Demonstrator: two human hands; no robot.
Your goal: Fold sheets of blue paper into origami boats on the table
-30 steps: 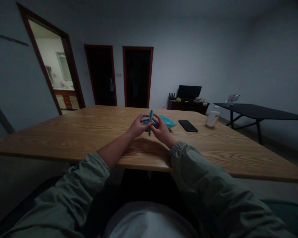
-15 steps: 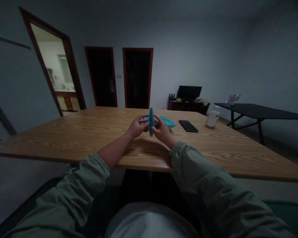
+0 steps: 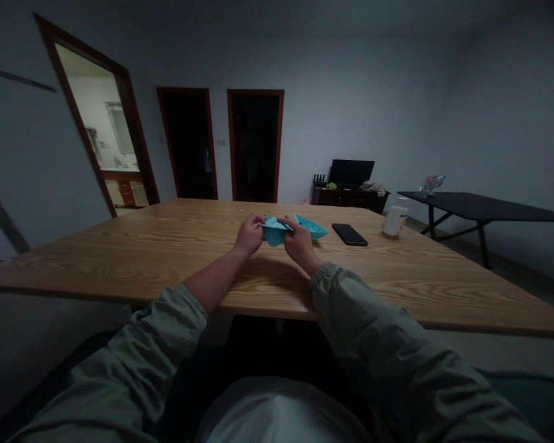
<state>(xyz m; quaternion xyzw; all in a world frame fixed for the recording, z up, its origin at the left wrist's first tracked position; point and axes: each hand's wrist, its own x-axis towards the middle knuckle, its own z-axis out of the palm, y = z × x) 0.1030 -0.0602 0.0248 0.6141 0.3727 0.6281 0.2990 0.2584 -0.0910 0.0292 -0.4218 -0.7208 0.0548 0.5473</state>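
Note:
Both my hands hold a piece of folded light-blue paper (image 3: 274,232) just above the wooden table (image 3: 157,258). My left hand (image 3: 249,235) pinches its left corner, and my right hand (image 3: 299,242) grips its right side. Just beyond my right hand lies a second folded teal paper shape (image 3: 312,226), which looks like a shallow boat. My right hand is very close to it, though I cannot tell whether they touch.
A black smartphone (image 3: 349,234) and a white plastic bottle (image 3: 396,218) stand on the table to the right. Beyond the table's right side is a black table (image 3: 480,206). A dark cabinet (image 3: 351,198) stands by the far wall.
The blue paper has gone from a narrow upright fold to a wider, lower, opened shape. My hands have drawn slightly apart around it.

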